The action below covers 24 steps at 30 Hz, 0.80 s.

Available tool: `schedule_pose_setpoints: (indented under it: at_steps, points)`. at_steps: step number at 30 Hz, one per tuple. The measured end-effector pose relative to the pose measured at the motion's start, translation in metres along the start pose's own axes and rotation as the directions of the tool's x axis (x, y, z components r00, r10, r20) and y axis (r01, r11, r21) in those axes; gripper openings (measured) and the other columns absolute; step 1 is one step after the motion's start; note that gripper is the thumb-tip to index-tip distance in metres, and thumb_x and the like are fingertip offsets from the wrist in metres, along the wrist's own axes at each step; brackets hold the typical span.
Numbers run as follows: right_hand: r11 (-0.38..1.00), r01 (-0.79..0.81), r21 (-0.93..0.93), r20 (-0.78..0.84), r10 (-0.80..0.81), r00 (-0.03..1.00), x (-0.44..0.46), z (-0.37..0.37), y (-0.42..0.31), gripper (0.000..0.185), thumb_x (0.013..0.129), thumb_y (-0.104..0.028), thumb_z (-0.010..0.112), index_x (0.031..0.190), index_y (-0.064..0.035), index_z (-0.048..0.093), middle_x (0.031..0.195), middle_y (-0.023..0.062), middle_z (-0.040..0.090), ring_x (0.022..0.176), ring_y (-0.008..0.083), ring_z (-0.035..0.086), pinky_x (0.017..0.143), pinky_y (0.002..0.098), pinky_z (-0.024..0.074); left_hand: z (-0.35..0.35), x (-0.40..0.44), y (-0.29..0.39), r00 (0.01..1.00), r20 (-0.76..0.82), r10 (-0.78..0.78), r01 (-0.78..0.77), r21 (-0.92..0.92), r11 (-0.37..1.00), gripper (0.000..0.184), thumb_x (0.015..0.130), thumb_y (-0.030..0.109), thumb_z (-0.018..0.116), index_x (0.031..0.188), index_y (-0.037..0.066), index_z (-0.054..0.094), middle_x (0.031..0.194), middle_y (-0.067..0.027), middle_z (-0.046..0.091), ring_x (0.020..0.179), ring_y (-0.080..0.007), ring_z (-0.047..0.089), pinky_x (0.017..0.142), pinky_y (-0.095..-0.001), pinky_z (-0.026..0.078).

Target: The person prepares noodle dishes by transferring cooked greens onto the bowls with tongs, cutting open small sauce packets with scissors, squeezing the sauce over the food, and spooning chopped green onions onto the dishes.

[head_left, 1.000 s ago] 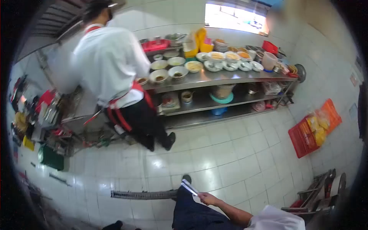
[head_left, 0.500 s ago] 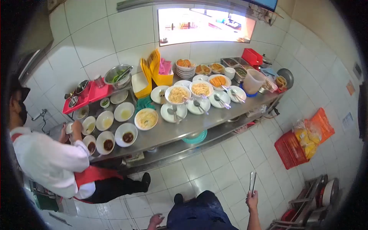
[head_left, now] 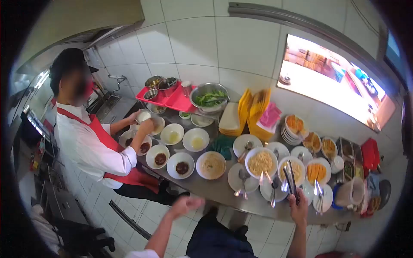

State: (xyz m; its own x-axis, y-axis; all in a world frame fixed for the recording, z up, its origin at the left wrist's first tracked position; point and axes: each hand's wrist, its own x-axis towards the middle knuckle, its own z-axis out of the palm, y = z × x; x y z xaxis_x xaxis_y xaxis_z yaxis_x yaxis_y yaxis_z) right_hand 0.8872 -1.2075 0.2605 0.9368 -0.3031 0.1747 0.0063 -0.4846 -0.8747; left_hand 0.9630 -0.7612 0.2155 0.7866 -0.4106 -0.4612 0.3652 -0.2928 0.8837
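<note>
In my right hand (head_left: 299, 206) is a pair of metal tongs (head_left: 290, 177), held upright over the counter's front edge. Their tips overlap a bowl of noodles (head_left: 297, 171) from this view. My left hand (head_left: 186, 206) is empty, its fingers loosely bent and pointing right, in front of the counter. Closest to it on the counter stand a white bowl of pale noodles (head_left: 211, 165) and a bowl with dark sauce (head_left: 181, 166). Another noodle bowl (head_left: 260, 161) and a bowl of orange fried slices (head_left: 316, 171) sit among plates with spoons and forks.
A co-worker (head_left: 94, 133) in a red apron stands at the left, holding a small white bowl (head_left: 143, 115). Behind the bowls are red trays (head_left: 183, 99), a steel bowl of greens (head_left: 209, 97) and yellow holders (head_left: 258, 112). A pale plastic container (head_left: 350, 192) stands at right.
The view has turned left and come nearer the counter. My right hand has raised the tongs from beside me to the plates. My left hand has come up and forward.
</note>
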Motion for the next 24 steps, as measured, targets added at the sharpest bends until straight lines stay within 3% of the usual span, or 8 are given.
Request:
schedule_pose_setpoints:
  at_steps: [4, 8, 11, 13, 14, 15, 18, 24]
  points:
    - [0.988, -0.045, 0.149, -0.019, 0.049, 0.999, 0.059, 0.057, -0.024, 0.02, 0.093, -0.015, 0.059, 0.107, -0.0002, 0.058, 0.078, 0.0025, 0.06, 0.065, 0.0059, 0.053, 0.056, 0.0228, 0.0442, -0.035, 0.091, 0.132, 0.847, -0.268, 0.458, -0.447, 0.106, 0.888, 0.043, 0.093, 0.03, 0.063, 0.122, -0.002, 0.061, 0.117, -0.0078, 0.065, 0.105, -0.0133, 0.06, 0.093, -0.0258, 0.045]
    - [0.995, -0.089, -0.034, -0.306, 0.075, 0.949, 0.063, 0.063, -0.026, 0.023, 0.09, -0.014, 0.062, 0.109, -0.0006, 0.061, 0.083, 0.0081, 0.065, 0.074, 0.0142, 0.061, 0.068, 0.0317, 0.0504, -0.05, 0.149, 0.124, 0.832, -0.098, 0.545, -0.554, -0.186, 0.812, 0.072, 0.087, 0.046, 0.062, 0.138, -0.002, 0.044, 0.129, -0.0116, 0.055, 0.117, -0.0243, 0.054, 0.098, -0.038, 0.045]
    - [0.914, -0.404, 0.035, -0.696, 0.313, 0.647, 0.033, -0.008, -0.006, 0.024, 0.089, -0.015, 0.063, 0.107, 0.0009, 0.061, 0.082, 0.0096, 0.064, 0.072, 0.0151, 0.061, 0.064, 0.0299, 0.0488, -0.12, 0.262, 0.12, 0.832, -0.438, 0.341, -0.52, -0.398, 0.756, 0.065, 0.088, 0.042, 0.057, 0.142, 0.009, 0.041, 0.142, -0.0098, 0.042, 0.126, -0.025, 0.044, 0.098, -0.0472, 0.044]
    - [0.913, -0.391, 0.121, -0.899, 0.268, 0.347, -0.003, -0.072, 0.059, 0.023, 0.089, -0.018, 0.064, 0.103, -0.0003, 0.061, 0.087, 0.0104, 0.066, 0.068, 0.015, 0.06, 0.064, 0.0299, 0.0493, -0.133, 0.313, 0.163, 0.767, -0.601, 0.225, -0.467, -0.283, 0.837, 0.061, 0.088, 0.039, 0.059, 0.139, 0.007, 0.045, 0.136, -0.0129, 0.049, 0.119, -0.0247, 0.05, 0.095, -0.0471, 0.045]
    - [0.87, -0.461, -0.174, -0.979, -0.102, 0.176, -0.023, -0.103, 0.077, 0.023, 0.091, -0.02, 0.062, 0.103, -0.001, 0.06, 0.092, 0.0122, 0.067, 0.07, 0.0201, 0.063, 0.067, 0.0356, 0.0513, -0.154, 0.341, 0.161, 0.726, -0.625, 0.287, -0.471, -0.149, 0.87, 0.058, 0.088, 0.033, 0.06, 0.137, 0.005, 0.046, 0.133, -0.0148, 0.05, 0.116, -0.0264, 0.052, 0.095, -0.0464, 0.045]
    - [0.84, -0.531, 0.109, -0.975, 0.193, 0.106, -0.054, -0.141, 0.093, 0.027, 0.091, -0.023, 0.061, 0.107, -0.0014, 0.059, 0.093, 0.015, 0.067, 0.079, 0.028, 0.066, 0.072, 0.0401, 0.051, -0.181, 0.369, 0.147, 0.671, -0.578, 0.465, -0.504, 0.104, 0.857, 0.055, 0.087, 0.028, 0.061, 0.135, 0.003, 0.047, 0.129, -0.0168, 0.052, 0.114, -0.0282, 0.054, 0.095, -0.0458, 0.046]
    - [0.727, -0.684, 0.068, -0.997, 0.026, -0.072, -0.097, -0.199, 0.083, 0.035, 0.092, -0.035, 0.06, 0.104, -0.0027, 0.06, 0.086, 0.0176, 0.066, 0.078, 0.0361, 0.064, 0.071, 0.0431, 0.0489, -0.261, 0.445, 0.09, 0.268, 0.0, 0.964, -0.537, 0.83, 0.149, 0.047, 0.086, 0.011, 0.064, 0.128, -0.004, 0.049, 0.119, -0.0226, 0.057, 0.106, -0.0335, 0.059, 0.095, -0.0438, 0.047]
    - [0.59, -0.797, -0.133, -0.979, 0.046, 0.197, -0.091, -0.338, 0.134, 0.039, 0.087, -0.034, 0.065, 0.113, -0.005, 0.06, 0.093, 0.0162, 0.068, 0.087, 0.0344, 0.066, 0.076, 0.0425, 0.0507, -0.21, 0.391, 0.133, 0.459, -0.245, 0.854, -0.173, 0.918, 0.357, 0.055, 0.085, 0.022, 0.065, 0.132, 0.002, 0.046, 0.127, -0.0212, 0.052, 0.112, -0.034, 0.055, 0.099, -0.0443, 0.044]
